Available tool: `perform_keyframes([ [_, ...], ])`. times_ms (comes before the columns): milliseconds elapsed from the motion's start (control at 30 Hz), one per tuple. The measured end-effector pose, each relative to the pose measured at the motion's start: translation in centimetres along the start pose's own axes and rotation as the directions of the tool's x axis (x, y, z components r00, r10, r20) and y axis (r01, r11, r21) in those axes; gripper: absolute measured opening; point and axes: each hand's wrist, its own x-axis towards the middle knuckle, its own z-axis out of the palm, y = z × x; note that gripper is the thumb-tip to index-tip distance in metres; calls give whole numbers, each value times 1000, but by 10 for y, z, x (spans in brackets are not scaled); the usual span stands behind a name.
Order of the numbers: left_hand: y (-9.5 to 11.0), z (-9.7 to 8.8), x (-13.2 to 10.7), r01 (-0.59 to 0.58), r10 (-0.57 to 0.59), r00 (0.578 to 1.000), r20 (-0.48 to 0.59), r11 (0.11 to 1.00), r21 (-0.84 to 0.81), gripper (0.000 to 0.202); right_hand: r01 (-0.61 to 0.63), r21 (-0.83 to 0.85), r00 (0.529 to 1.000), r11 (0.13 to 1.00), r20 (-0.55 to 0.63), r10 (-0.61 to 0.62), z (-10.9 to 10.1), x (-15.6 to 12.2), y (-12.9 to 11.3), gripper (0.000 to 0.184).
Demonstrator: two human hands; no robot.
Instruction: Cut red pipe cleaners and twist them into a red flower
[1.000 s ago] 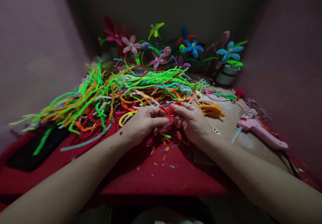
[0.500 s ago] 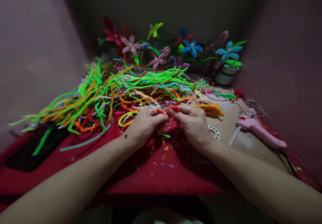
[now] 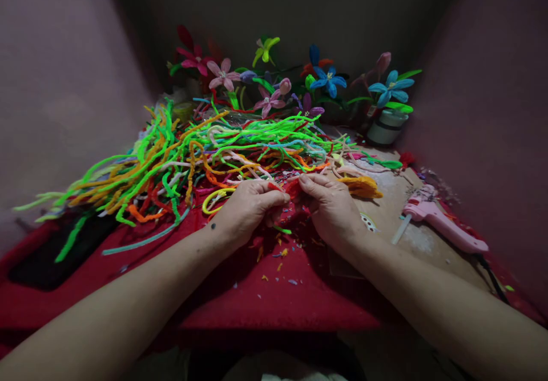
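A small red fuzzy piece (image 3: 293, 188), which looks like pipe cleaner, is pinched between my two hands above the red cloth. My left hand (image 3: 256, 205) is closed on its left end, thumb against the fingers. My right hand (image 3: 330, 205) grips the other end, with the thumb on top. Much of the piece is hidden by the fingers, so its full shape does not show. A heap of pipe cleaners (image 3: 257, 135), green, orange, white and red, lies just beyond my hands. Under them, coloured fuzz scraps (image 3: 282, 253) dot the red tablecloth (image 3: 274, 307).
Finished fuzzy flowers (image 3: 329, 81) stand along the back, with a white pot (image 3: 387, 127) at the right. A pink glue gun (image 3: 445, 221) rests on cardboard (image 3: 422, 255), near an orange fuzzy petal shape (image 3: 362, 187). On the left lies a dark flat object (image 3: 51, 261).
My right thumb and fingers have shifted slightly up and right, so more of the red piece shows between the hands. My left hand has barely moved.
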Motion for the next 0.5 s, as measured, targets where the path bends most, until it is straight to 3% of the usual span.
perform_keyframes([
  [267, 1, -12, -1, -7, 6, 998, 60, 1000, 9, 18, -71, -68, 996, 995, 41, 74, 0, 1, 1, 12],
  [500, 5, -13, -2, -56, 55, 998, 9, 997, 50, 10, -92, -115, 995, 989, 23, 96, 2, 1, -1, 8],
])
